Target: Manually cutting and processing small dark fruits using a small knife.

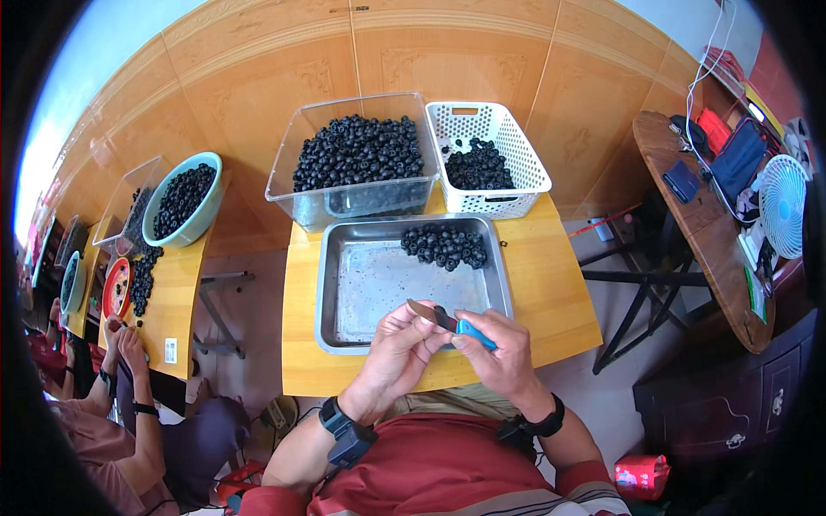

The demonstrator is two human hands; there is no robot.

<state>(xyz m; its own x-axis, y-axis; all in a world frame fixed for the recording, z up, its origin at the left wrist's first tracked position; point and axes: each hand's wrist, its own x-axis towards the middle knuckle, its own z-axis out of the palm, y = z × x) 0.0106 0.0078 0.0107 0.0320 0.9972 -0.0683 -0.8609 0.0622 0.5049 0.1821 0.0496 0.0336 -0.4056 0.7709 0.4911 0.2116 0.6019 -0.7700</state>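
Observation:
My left hand (pixel 397 346) is closed, fingers pinching a small dark round fruit or nut (pixel 444 316). A brown flat piece (pixel 421 310) shows at its fingertips; whether it is a finger guard or something else, I cannot tell. My right hand (pixel 499 348) grips a small tool by its bright blue handle (pixel 475 334), its working end up against the dark piece and mostly hidden. Both hands meet over the near edge of a metal tray (pixel 361 284). A cluster of similar dark pieces (pixel 443 247) lies in the tray's far right corner.
Behind the tray stand a clear plastic bin (pixel 301 202) heaped with dark pieces and a white perforated basket (pixel 525 176) partly filled. On the left, another person's hands (pixel 125 344) work at a table with a pale green basin (pixel 212 206). A brown side table (pixel 688 215) holds a fan (pixel 781 206).

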